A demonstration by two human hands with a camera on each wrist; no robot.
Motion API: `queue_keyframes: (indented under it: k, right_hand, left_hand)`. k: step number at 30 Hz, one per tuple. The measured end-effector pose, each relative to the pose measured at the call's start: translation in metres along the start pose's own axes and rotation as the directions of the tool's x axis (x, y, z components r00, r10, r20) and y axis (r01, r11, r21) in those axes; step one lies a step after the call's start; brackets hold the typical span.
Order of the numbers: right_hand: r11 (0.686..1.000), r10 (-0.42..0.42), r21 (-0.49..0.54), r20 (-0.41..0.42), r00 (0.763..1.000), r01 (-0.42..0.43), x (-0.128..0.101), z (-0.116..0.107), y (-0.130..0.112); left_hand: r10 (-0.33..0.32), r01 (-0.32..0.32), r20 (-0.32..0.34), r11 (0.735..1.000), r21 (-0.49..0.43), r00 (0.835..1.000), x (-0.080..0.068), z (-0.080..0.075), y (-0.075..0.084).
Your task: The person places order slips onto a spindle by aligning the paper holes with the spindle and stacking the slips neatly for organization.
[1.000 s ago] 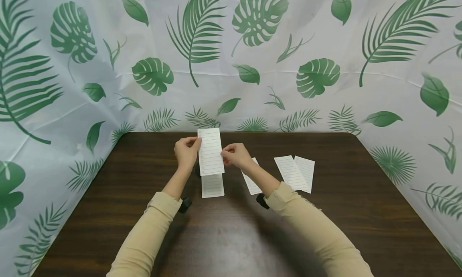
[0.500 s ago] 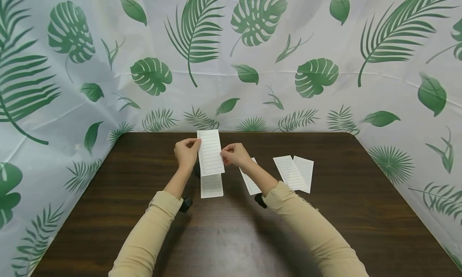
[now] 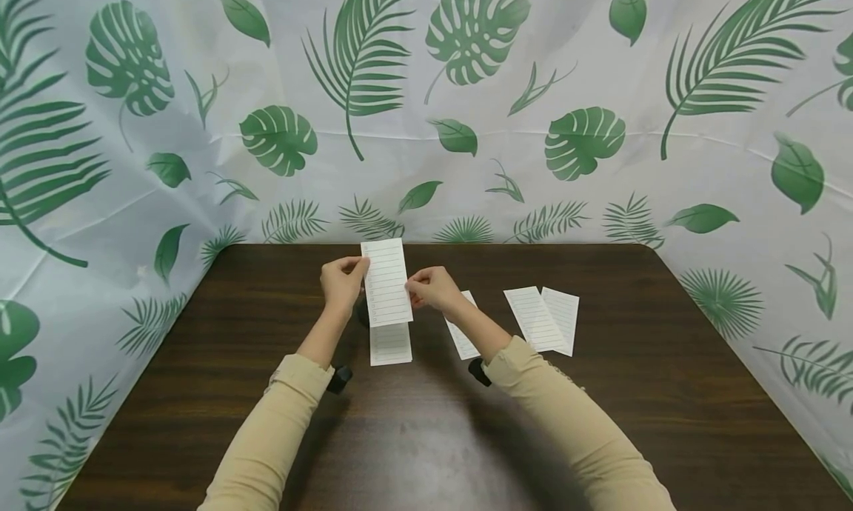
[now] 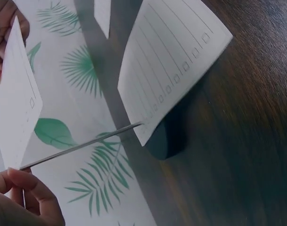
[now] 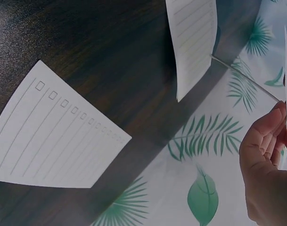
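Observation:
A white lined checklist sheet (image 3: 388, 283) is held up over the table. My left hand (image 3: 341, 283) pinches its left edge between thumb and fingers, and my right hand (image 3: 436, 285) pinches the right edge lower down. Below it, a second checklist sheet (image 3: 391, 346) rests on the dark base (image 4: 167, 141) of a paper spike. The spike's thin metal rod (image 4: 82, 147) rises from that lower sheet to the held one, near my left fingertips. Whether its tip has pierced the held sheet, I cannot tell.
Right of my hands, a loose sheet (image 3: 460, 337) lies partly under my right forearm. Farther right, two overlapping sheets (image 3: 533, 318) lie on the dark wooden table (image 3: 426, 437). A leaf-patterned curtain (image 3: 460, 178) stands behind the table.
Both hands keep their pinch on the sheet. The held sheet and my hands have shifted only very slightly.

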State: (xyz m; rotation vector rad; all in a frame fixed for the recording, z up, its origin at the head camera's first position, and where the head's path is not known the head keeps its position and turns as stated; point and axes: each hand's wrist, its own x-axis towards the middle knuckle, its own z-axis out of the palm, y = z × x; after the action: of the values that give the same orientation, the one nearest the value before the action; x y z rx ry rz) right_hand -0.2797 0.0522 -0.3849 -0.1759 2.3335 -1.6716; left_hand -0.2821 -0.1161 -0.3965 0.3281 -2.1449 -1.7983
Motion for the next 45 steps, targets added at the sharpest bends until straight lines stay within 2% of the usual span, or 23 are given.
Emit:
queue_keyframes:
  k: [5,8,17,23,28,36,40,45]
  right_hand:
    - [1.0,0.003,-0.001,0.006,1.0,-0.003,0.001,0.0,0.003]
    - [1.0,0.004,-0.005,0.005,1.0,-0.004,0.002,0.0,0.004]
    - [0.999,0.036,-0.016,0.01,0.999,-0.036,0.004,0.0,0.004]
    - [0.998,0.057,-0.032,0.029,0.998,-0.056,0.006,0.002,0.008]
    - [0.997,0.071,-0.039,0.048,0.996,-0.069,0.006,0.004,0.014]
    - [0.996,0.072,-0.051,0.092,0.993,-0.067,0.005,0.005,0.021]
    - [0.995,0.077,-0.067,0.1,0.992,-0.071,0.006,0.007,0.026]
    - [0.988,0.117,-0.111,0.095,0.989,-0.106,0.008,0.011,0.035]
  left_hand:
    - [-0.121,0.128,0.075,0.986,-0.106,0.99,0.001,-0.001,0.004]
    - [-0.166,0.179,0.11,0.977,-0.12,0.98,0.001,-0.003,0.007]
    - [-0.153,0.158,0.08,0.985,-0.07,0.985,0.003,0.0,0.006]
    - [-0.205,0.206,0.066,0.978,-0.021,0.977,0.004,0.001,-0.001]
    - [-0.222,0.222,0.095,0.975,0.01,0.97,0.003,0.0,-0.007]
    - [-0.206,0.211,0.138,0.977,-0.018,0.969,0.004,0.0,-0.023]
    - [-0.206,0.203,0.152,0.979,0.03,0.967,0.004,0.001,-0.032]
    - [-0.244,0.224,0.16,0.965,0.135,0.956,0.003,0.002,-0.041]
